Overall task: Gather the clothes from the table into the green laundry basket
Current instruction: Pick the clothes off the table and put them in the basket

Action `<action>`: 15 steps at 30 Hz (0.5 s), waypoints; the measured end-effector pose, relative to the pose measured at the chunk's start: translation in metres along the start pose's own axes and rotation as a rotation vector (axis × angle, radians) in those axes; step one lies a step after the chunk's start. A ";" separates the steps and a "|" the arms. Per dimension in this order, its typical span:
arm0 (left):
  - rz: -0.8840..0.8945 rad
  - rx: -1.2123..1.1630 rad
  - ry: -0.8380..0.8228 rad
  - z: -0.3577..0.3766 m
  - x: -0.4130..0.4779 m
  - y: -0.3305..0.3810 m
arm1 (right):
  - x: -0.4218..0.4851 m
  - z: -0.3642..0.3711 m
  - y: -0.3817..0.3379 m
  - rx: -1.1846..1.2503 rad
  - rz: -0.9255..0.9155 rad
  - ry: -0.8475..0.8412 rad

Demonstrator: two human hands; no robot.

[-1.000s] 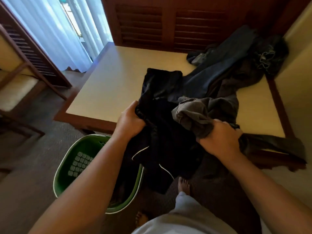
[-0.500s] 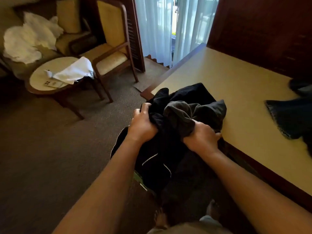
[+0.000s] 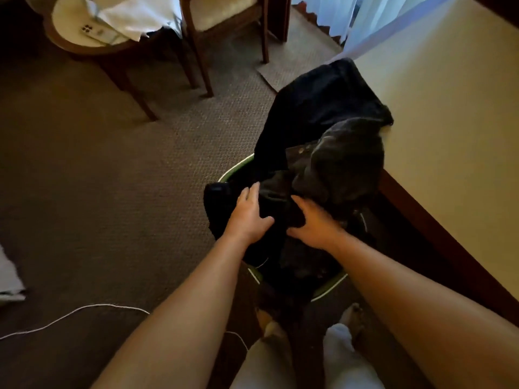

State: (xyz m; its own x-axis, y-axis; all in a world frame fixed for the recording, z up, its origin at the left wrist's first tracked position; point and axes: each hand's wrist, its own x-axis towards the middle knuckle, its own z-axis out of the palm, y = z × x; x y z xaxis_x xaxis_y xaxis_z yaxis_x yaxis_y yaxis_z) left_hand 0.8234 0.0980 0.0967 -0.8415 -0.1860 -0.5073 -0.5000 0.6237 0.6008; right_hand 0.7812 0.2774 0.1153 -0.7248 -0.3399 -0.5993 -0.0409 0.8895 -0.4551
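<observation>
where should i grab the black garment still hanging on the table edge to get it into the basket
Grip the black garment at its top fold lying on the table corner, coming from above on the basket side. That end is draped over the edge while the rest already hangs into the basket, so lifting it off should let it drop in.

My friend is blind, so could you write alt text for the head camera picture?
Two bare hands, left hand and right hand, press a heap of dark clothes down into a green laundry basket on brown carpet, beside a table. Part of the heap still drapes over the table's corner.
</observation>
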 end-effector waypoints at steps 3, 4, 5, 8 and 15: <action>0.034 -0.019 0.013 0.000 0.000 -0.012 | -0.002 0.002 0.006 0.031 -0.032 -0.098; 0.041 -0.023 0.019 -0.001 -0.002 -0.013 | -0.004 0.003 0.007 0.075 -0.026 -0.087; 0.041 -0.035 0.023 -0.001 -0.003 -0.013 | -0.006 0.003 0.008 0.108 -0.019 -0.073; 0.050 -0.067 0.032 -0.001 -0.008 -0.012 | -0.013 0.004 0.009 0.133 -0.019 -0.026; 0.087 -0.156 0.072 0.002 -0.018 -0.002 | -0.027 0.000 0.003 0.165 -0.085 0.070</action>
State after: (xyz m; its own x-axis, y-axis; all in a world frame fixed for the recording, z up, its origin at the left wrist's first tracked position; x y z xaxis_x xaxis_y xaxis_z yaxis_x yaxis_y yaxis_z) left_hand 0.8397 0.1018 0.1035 -0.8926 -0.1941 -0.4070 -0.4458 0.5153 0.7320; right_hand 0.8010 0.2894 0.1298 -0.7701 -0.3841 -0.5093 0.0050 0.7947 -0.6069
